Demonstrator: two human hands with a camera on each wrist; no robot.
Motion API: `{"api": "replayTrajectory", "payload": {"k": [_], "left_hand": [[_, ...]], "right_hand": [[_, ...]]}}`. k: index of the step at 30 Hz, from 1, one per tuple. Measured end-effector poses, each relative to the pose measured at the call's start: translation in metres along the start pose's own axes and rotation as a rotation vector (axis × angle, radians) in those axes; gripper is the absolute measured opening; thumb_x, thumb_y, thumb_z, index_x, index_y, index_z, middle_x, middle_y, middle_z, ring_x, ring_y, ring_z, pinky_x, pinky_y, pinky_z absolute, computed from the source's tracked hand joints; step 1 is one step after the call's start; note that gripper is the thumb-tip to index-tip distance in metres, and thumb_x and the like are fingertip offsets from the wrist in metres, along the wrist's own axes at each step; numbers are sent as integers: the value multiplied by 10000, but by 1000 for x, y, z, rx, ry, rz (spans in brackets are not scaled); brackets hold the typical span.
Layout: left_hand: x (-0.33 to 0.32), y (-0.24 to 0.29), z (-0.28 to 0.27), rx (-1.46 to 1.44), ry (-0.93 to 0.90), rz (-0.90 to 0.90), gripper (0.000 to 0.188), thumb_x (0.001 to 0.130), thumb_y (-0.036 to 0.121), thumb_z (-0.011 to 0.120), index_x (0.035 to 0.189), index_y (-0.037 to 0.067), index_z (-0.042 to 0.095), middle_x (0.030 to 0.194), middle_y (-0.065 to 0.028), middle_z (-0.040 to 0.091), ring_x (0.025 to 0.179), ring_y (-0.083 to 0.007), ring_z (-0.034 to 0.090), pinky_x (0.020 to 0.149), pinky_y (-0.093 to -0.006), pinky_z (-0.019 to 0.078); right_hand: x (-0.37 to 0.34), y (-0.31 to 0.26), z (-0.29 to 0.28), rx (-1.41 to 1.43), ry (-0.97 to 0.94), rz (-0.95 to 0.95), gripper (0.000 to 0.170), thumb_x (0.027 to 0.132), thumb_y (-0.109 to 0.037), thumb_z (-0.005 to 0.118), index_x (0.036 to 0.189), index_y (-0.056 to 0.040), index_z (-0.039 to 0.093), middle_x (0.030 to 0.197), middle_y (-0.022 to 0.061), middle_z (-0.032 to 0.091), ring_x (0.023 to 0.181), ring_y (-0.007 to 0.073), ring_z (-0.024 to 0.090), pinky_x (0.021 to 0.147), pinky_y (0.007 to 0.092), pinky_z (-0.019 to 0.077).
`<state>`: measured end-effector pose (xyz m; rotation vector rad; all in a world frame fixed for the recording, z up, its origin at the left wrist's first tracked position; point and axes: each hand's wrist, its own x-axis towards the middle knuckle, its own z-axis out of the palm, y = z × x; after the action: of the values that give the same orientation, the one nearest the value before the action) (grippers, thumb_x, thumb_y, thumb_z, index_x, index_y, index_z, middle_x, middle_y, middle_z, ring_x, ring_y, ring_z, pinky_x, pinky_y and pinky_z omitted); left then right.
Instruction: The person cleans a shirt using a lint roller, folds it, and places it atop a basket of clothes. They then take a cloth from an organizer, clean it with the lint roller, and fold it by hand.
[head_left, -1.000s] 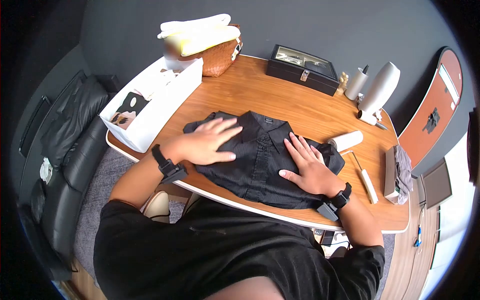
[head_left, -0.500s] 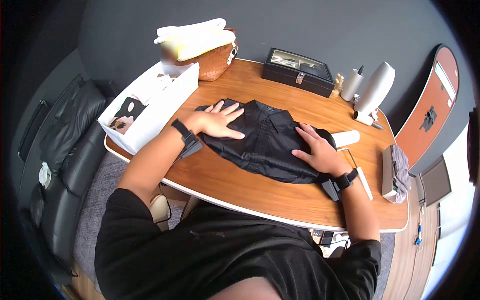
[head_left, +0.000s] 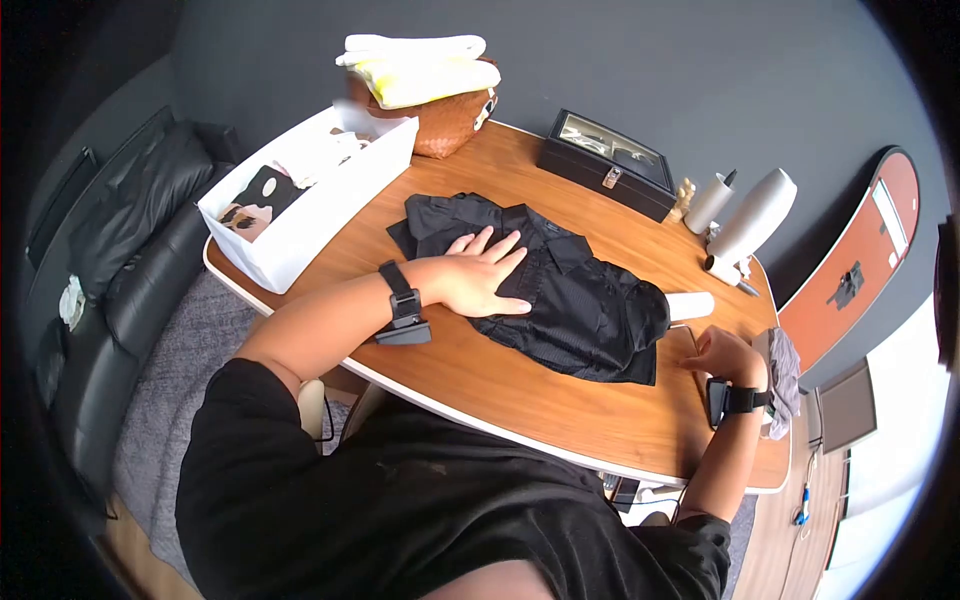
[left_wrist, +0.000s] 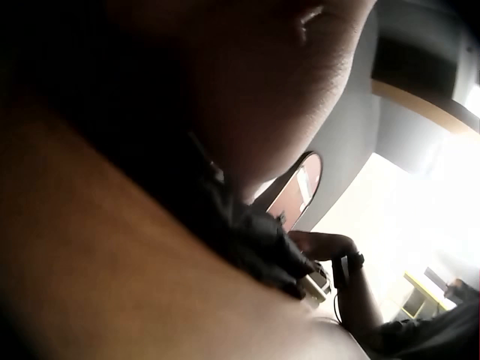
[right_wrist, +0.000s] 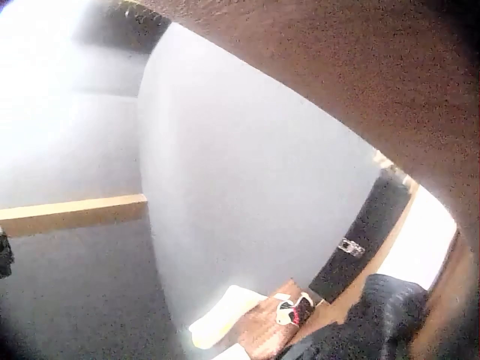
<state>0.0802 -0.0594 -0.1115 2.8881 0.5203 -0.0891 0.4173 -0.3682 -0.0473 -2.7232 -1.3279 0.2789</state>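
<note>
A black button-up shirt (head_left: 590, 320) lies on the wooden table, its collar toward the far side. My left hand (head_left: 480, 280) rests flat on the shirt near the collar, fingers spread. Off the shirt's right edge, my right hand (head_left: 728, 355) is curled over the handle of a lint roller, whose white roll (head_left: 690, 305) shows beside the sleeve. The handle itself is hidden under the hand. In the right wrist view the same white roll (right_wrist: 416, 240) appears beside the dark cloth. The left wrist view is dark and blurred, with the right hand (left_wrist: 324, 244) in the distance.
A white box (head_left: 300, 220) of items stands at the left, with a brown woven bag (head_left: 450, 125) and white-yellow cloths (head_left: 425, 75) behind. A black glass-topped case (head_left: 610, 165), a grey cylinder (head_left: 708, 205) and a hair dryer (head_left: 750, 225) stand at the back. Grey cloth (head_left: 785, 365) fills a box at right.
My right hand has left the shirt and moved right to the lint roller, its fingers now curled. The shirt slid away from the front edge, then turned somewhat; the left hand stays flat on it.
</note>
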Motion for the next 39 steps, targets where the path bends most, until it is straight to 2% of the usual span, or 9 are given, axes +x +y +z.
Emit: {"api": "replayTrajectory", "payload": {"k": [2, 10, 16, 22, 28, 31, 32, 36, 39], "left_hand": [[3, -1, 2, 0, 7, 2, 1029, 967, 764, 442, 1660, 54, 171, 1741, -193, 47, 1592, -447, 39, 1279, -526, 86], [3, -10, -1, 10, 7, 22, 1050, 947, 781, 465, 1663, 67, 178, 1744, -183, 51, 1596, -433, 34, 1278, -526, 96], [5, -15, 2, 5, 33, 49, 1053, 942, 783, 476, 1659, 64, 195, 1741, -186, 70, 1596, -430, 41, 1277, -526, 104], [13, -21, 10, 4, 116, 131, 1089, 930, 760, 532, 1637, 0, 202, 1729, -205, 123, 1588, -437, 97, 1275, -518, 130], [17, -24, 11, -23, 142, 170, 1135, 910, 746, 584, 1630, -31, 177, 1720, -224, 143, 1587, -428, 122, 1274, -507, 142], [12, -24, 9, -16, 130, 166, 1151, 902, 752, 590, 1633, -29, 163, 1721, -225, 137, 1590, -423, 115, 1273, -508, 140], [12, -24, 8, -5, 123, 169, 1161, 899, 757, 591, 1635, -28, 155, 1722, -224, 134, 1591, -420, 111, 1273, -508, 139], [13, -25, 8, 4, 107, 171, 1177, 889, 771, 591, 1637, -26, 155, 1725, -224, 120, 1595, -413, 94, 1274, -507, 132], [13, -26, 7, -2, 91, 172, 1184, 883, 781, 590, 1638, -24, 161, 1727, -219, 111, 1598, -405, 83, 1276, -507, 125]], "right_hand": [[18, 9, 6, -156, -195, -21, 465, 760, -433, 875, 898, -22, 707, 836, 150, 732, 815, 302, 719, 712, 410, 546], [34, 37, 13, 252, -157, -110, 316, 1008, -274, 622, 841, -12, 679, 759, 74, 683, 713, 173, 643, 675, 323, 509], [20, -9, -1, 1086, 132, -257, 264, 1103, -251, 532, 930, -58, 580, 748, -12, 521, 678, 112, 501, 656, 260, 440], [3, -88, 19, 1564, -267, -439, 158, 1107, -164, 491, 1029, -59, 581, 669, -55, 396, 553, 88, 414, 539, 245, 366], [3, -123, 45, 1240, -228, -353, 130, 1074, -164, 593, 1065, -37, 621, 697, -46, 496, 575, 81, 466, 550, 242, 390], [11, -114, 64, 562, 73, -538, 297, 976, -151, 729, 1223, -30, 620, 734, 24, 562, 672, 140, 548, 638, 311, 473], [10, -114, 63, 563, 72, -538, 297, 976, -151, 729, 1223, -30, 620, 734, 24, 562, 672, 140, 548, 638, 311, 473], [-9, -115, 43, 319, -26, -614, 440, 923, -131, 762, 1319, -57, 586, 792, 67, 632, 713, 196, 601, 669, 344, 491], [-14, -101, 17, 301, -316, -377, 503, 902, -159, 803, 1354, -107, 589, 825, 29, 646, 739, 141, 635, 663, 299, 493]]}}
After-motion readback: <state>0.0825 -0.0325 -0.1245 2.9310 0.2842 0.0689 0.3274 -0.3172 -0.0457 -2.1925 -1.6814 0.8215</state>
